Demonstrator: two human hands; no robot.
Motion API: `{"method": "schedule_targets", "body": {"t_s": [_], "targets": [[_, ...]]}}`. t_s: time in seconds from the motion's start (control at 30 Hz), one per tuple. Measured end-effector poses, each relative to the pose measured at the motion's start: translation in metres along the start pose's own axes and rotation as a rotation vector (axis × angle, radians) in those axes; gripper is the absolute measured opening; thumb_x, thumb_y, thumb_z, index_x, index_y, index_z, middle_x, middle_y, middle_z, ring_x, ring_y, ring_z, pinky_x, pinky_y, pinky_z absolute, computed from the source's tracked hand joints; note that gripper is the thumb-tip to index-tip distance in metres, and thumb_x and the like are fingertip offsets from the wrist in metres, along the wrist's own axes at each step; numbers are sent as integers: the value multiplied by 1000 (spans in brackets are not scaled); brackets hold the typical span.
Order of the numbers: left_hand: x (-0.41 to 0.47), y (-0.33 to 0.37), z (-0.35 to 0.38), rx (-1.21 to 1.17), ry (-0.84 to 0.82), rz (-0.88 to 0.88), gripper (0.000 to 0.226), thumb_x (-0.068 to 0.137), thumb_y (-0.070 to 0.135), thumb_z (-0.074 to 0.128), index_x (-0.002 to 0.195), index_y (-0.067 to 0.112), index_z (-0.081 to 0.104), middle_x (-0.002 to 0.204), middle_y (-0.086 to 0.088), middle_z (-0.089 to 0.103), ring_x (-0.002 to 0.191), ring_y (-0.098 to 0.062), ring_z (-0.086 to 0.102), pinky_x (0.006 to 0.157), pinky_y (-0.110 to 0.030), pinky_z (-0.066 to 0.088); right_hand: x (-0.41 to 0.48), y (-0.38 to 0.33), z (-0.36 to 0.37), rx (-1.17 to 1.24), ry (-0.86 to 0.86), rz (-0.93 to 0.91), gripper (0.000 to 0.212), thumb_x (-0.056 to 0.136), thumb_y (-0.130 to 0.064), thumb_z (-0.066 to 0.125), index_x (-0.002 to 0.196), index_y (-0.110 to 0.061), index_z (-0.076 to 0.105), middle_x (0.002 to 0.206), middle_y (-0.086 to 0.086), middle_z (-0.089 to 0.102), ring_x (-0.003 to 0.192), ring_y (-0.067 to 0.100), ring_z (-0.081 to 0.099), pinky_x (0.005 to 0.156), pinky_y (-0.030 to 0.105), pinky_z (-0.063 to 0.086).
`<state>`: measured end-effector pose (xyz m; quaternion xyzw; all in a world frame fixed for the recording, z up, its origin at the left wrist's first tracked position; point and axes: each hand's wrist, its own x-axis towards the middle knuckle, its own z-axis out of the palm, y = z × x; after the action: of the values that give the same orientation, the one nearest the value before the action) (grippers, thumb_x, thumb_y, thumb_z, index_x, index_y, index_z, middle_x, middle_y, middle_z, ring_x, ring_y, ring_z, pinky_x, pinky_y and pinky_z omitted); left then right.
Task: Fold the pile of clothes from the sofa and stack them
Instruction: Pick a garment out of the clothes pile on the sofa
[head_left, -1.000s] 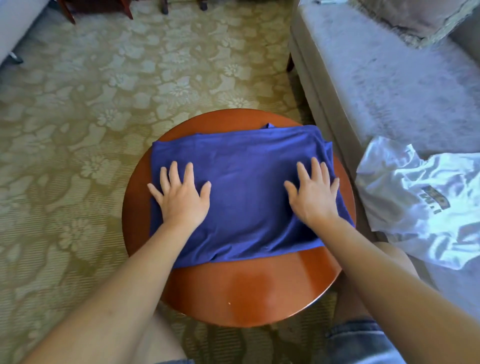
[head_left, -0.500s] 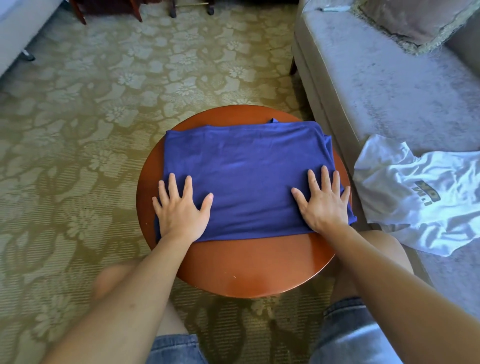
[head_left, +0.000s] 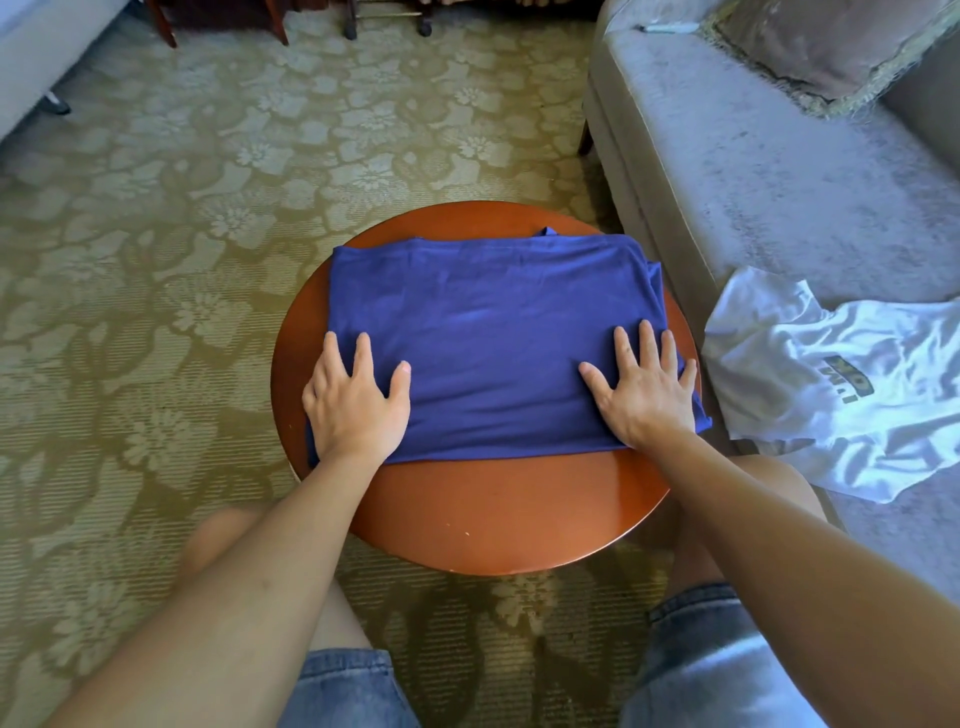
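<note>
Fingers (head_left: 363, 353) of both hands lie straight and slightly spread, pressing flat on a folded blue garment (head_left: 488, 338) and gripping nothing. The left hand (head_left: 356, 402) rests palm down on the garment's near left corner, thumb angled out to the side. The right hand (head_left: 644, 392) rests palm down on the near right corner, its outer fingers close to the cloth's right edge.

The garment is a soft, matte knit in deep blue, folded into a broad rectangle with faint creases and a small tab of fabric poking out at the far edge. Layered folds show along its right side. It lies on a round table (head_left: 509, 514) of glossy reddish-brown wood, whose bare near rim reflects light.

To the right, a white shirt (head_left: 831, 384) lies crumpled and unfolded on the seat of a pale grey sofa (head_left: 779, 171) with a velvety, brushed surface. Dark printed lettering shows on the shirt, too wrinkled to read. A fringed cushion (head_left: 821, 47) sits at the sofa's far end.

Under the table spreads an olive-green carpet (head_left: 156, 260) woven with a pale floral pattern. At the bottom edge, bare knees and faded denim shorts (head_left: 717, 665) are visible.
</note>
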<state>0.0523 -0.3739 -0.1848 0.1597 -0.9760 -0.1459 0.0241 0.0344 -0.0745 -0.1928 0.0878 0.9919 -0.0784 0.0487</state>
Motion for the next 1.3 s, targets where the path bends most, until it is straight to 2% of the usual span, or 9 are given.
{"method": "schedule_targets", "body": {"t_s": [0.13, 0.37, 0.6, 0.77, 1.0, 1.13, 1.17, 1.23, 1.3], "targets": [[-6, 1, 2, 13, 8, -79, 68, 97, 56, 33, 155, 23, 16, 161, -14, 7, 147, -29, 10, 117, -46, 11, -6, 2, 1, -8, 5, -19, 79, 89, -75, 12, 153, -29, 13, 163, 3, 3, 149, 27, -4, 119, 55, 1], [-18, -1, -1, -14, 15, -23, 73, 94, 56, 43, 154, 22, 18, 161, -12, 11, 146, -29, 15, 116, -46, 16, -8, 2, 0, -15, -5, -28, 80, 88, -75, 11, 153, -29, 12, 163, 2, 1, 149, 26, -5, 119, 55, 1], [-22, 0, -10, -286, 104, -184, 71, 90, 36, 59, 151, 20, 26, 146, -11, 38, 131, -32, 38, 107, -45, 30, -10, 3, -1, -28, -21, -47, 79, 89, -75, 11, 153, -29, 11, 163, 3, 1, 149, 26, -5, 119, 56, 0], [2, 1, -30, -380, -83, -319, 84, 90, 23, 61, 155, 25, 7, 143, -10, 48, 126, -37, 48, 101, -44, 40, -8, 3, -4, -23, -44, -41, 78, 89, -74, 12, 154, -29, 9, 163, 2, -1, 149, 26, -7, 119, 55, -1], [20, -11, -45, -308, -274, -114, 82, 94, 16, 58, 155, 33, 6, 141, -8, 50, 115, -34, 55, 92, -39, 47, -3, 0, -11, -12, -90, -7, 78, 90, -74, 20, 153, -29, 13, 163, 3, 0, 149, 27, -7, 116, 58, -7], [22, -13, -46, -389, -356, -59, 71, 95, 9, 55, 153, 33, 21, 155, 0, 33, 134, -27, 43, 97, -27, 41, -6, -18, -15, 36, 27, -93, 72, 95, -65, 28, 153, -25, 17, 163, 7, 1, 149, 27, -6, 116, 57, -6], [22, -13, -46, -414, -358, -49, 66, 95, 5, 53, 150, 31, 30, 155, 0, 34, 128, -25, 49, 89, -23, 42, -7, -22, -13, 49, 23, -137, 71, 95, -63, 28, 154, -25, 15, 163, 6, 1, 149, 26, -6, 116, 57, -5], [23, -13, -46, -482, -368, -56, 56, 91, -3, 48, 138, 27, 51, 147, -3, 45, 95, -20, 61, 69, -20, 45, -6, -27, -8, 55, -26, -172, 70, 96, -63, 26, 154, -26, 15, 163, 4, 1, 149, 24, -5, 118, 55, -2], [24, -15, -48, -535, -397, -72, 51, 88, -6, 47, 126, 25, 62, 141, -4, 48, 91, -16, 56, 67, -20, 44, -6, -25, -2, 9, -53, -175, 70, 95, -64, 22, 154, -27, 16, 163, 2, 1, 149, 24, -3, 119, 54, 1]]}}
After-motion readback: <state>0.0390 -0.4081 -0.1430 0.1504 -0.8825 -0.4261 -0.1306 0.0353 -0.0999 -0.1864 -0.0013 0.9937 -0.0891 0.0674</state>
